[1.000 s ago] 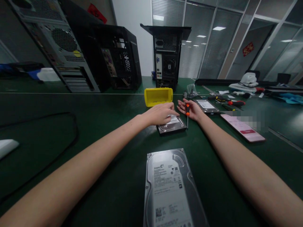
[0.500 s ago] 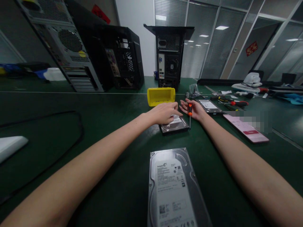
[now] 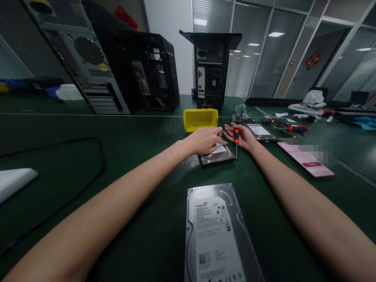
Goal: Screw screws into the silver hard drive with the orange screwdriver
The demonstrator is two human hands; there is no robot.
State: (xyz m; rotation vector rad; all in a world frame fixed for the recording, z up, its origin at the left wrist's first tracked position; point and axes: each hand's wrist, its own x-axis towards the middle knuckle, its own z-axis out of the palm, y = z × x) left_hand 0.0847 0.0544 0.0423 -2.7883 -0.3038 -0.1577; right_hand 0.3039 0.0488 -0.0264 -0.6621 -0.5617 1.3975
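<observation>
My left hand (image 3: 205, 140) is over a hard drive (image 3: 217, 156), its index finger bent down toward the label; whether its curled fingers hold anything is hidden. My right hand (image 3: 242, 136) lies palm up just right of that drive, around the handle of an orange and black screwdriver (image 3: 236, 137) whose shaft points down beside the drive's corner. A yellow open box (image 3: 200, 120) stands right behind my left hand. Nearer to me, a larger-looking silver hard drive (image 3: 217, 235) with a white label lies on the green table (image 3: 141, 227).
Three computer cases (image 3: 88, 55), (image 3: 158, 74), (image 3: 210, 74) stand at the back. Right of my right hand are another drive (image 3: 260, 132), a pink phone (image 3: 307, 158) and several tools (image 3: 296, 128). A black cable (image 3: 101, 156) curves at the left, near a white object (image 3: 14, 181).
My left index finger and the fingers beside it have shifted slightly over the drive. My right hand still has the screwdriver. The whole view has moved very slightly.
</observation>
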